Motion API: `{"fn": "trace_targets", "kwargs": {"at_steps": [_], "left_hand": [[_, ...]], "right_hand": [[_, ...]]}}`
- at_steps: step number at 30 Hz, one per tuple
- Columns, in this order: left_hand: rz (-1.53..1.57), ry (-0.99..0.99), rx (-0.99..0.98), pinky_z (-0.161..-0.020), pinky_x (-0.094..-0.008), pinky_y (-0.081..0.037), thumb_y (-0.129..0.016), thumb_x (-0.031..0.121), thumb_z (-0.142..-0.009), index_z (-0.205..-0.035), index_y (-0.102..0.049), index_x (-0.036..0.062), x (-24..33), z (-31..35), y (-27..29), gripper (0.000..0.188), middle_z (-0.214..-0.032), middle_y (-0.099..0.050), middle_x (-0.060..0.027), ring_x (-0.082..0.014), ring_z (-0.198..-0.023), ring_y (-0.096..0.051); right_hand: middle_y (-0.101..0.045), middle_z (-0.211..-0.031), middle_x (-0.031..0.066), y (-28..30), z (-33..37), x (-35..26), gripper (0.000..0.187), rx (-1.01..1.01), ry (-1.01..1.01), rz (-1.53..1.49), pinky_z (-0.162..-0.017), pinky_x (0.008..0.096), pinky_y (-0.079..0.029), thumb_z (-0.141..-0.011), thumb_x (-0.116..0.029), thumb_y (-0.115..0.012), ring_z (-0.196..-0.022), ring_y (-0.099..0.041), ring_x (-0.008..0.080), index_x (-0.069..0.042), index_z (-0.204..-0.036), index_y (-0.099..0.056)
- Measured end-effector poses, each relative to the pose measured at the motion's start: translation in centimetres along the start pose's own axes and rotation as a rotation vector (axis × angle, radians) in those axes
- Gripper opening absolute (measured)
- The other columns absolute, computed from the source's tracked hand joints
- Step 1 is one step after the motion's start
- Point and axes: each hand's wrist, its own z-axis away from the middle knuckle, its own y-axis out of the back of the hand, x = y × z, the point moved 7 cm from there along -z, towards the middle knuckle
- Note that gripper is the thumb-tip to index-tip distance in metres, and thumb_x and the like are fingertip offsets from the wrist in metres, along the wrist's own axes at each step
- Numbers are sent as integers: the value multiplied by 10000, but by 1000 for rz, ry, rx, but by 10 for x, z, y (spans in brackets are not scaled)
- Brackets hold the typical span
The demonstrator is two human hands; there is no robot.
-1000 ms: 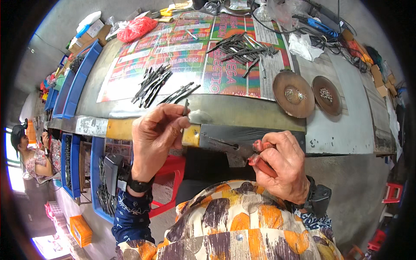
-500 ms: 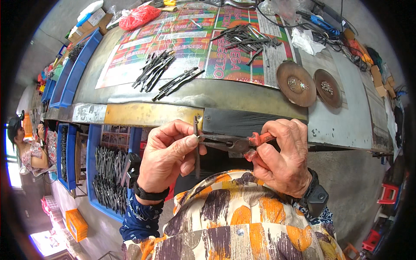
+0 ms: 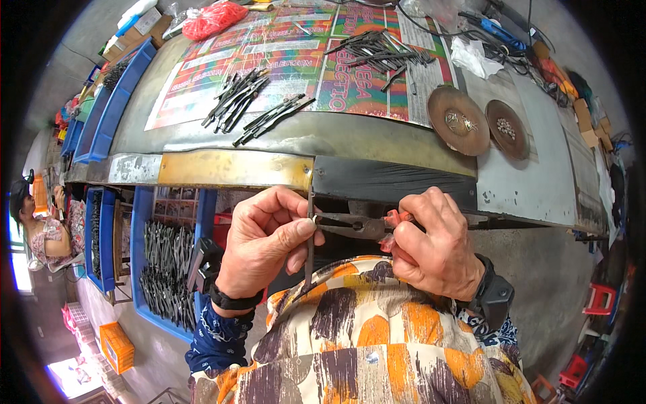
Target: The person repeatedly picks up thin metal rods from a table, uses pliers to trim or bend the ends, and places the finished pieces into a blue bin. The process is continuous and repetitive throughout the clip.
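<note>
Pinching a strip (image 3: 309, 266), the L hand (image 3: 262, 236) has thumb & index pressed tog. on it, no gap, other fingers curled in. Strip is dark & thin, runs approx. up-down in view, just off the near edge of the desk (image 3: 383, 140), lower end over the shirt (image 3: 377, 330).

R hand (image 3: 437, 246): fingers bent round the red handles of the pliers (image 3: 367, 229). Jaws point L, slightly apart, tips at the strip right by the L thumb; can't tell if they bite it.

Pose: hands approx. level, facing ea. other in front of the torso. L forearm rises from below, hand tilted up & to R; R forearm angles in from lower R, knuckles up. Black strap (image 3: 235, 301) on L wrist, black device (image 3: 494, 296) on R.

Farther out, on desk: printed sheet (image 3: 282, 82) w/ dark heap (image 3: 235, 101) partly on it, small batch (image 3: 274, 120) nearer, big pile (image 3: 377, 50) farther R. Near R end, a bowl (image 3: 464, 143) w/ thin metal bits, 2nd bowl (image 3: 517, 148) w/ roundish bits.

Lower L: blue bin (image 3: 140, 236) of dark strips, below desktop level. Far L: a co-worker (image 3: 50, 236), seen side-on.
</note>
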Motion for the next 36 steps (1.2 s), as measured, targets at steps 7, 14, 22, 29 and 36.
{"fn": "trace_targets", "kwargs": {"at_steps": [7,14,22,29,36], "left_hand": [[-1038,-810,-29,-571,-242,-553,-685,-99,-858,-1011,-663,-39,34,23,-32,166,-872,-715,-128,-138,-628,-676],[-310,-331,50,-486,-221,-485,-637,-24,-949,-992,-628,-24,10,5,-2,44,-863,-717,-143,-102,-560,-621],[85,-43,38,-424,-186,-408,-647,67,-975,-1025,-610,1,-8,2,5,91,-835,-707,-153,-91,-495,-577],[79,16,21,-426,-181,-414,-655,35,-960,-1020,-605,-8,-9,1,5,90,-824,-707,-142,-88,-488,-570],[-214,-86,5,-503,-186,-460,-681,-22,-920,-1018,-613,-18,1,5,1,119,-845,-705,-110,-76,-583,-614]], "right_hand": [[-504,-836,135,-24,11,17,215,-257,-179,-908,-700,384,-469,-734,-39,-642,-758,-528,289,29,-933,-600],[-557,-958,138,-12,9,8,250,52,-100,-420,-742,395,-455,-676,-45,-717,-872,-566,296,3,-895,-608],[-553,-1076,129,2,8,0,275,43,-51,-3,-855,455,-402,-685,-160,-772,-987,-563,289,-69,-881,-603],[-540,-1033,120,-1,5,-1,242,47,-18,50,-774,424,-422,-684,-141,-748,-910,-547,277,-68,-857,-595],[-540,-914,117,-12,8,7,214,-32,-55,-210,-678,398,-451,-687,-63,-717,-792,-532,271,-31,-867,-607]]}}
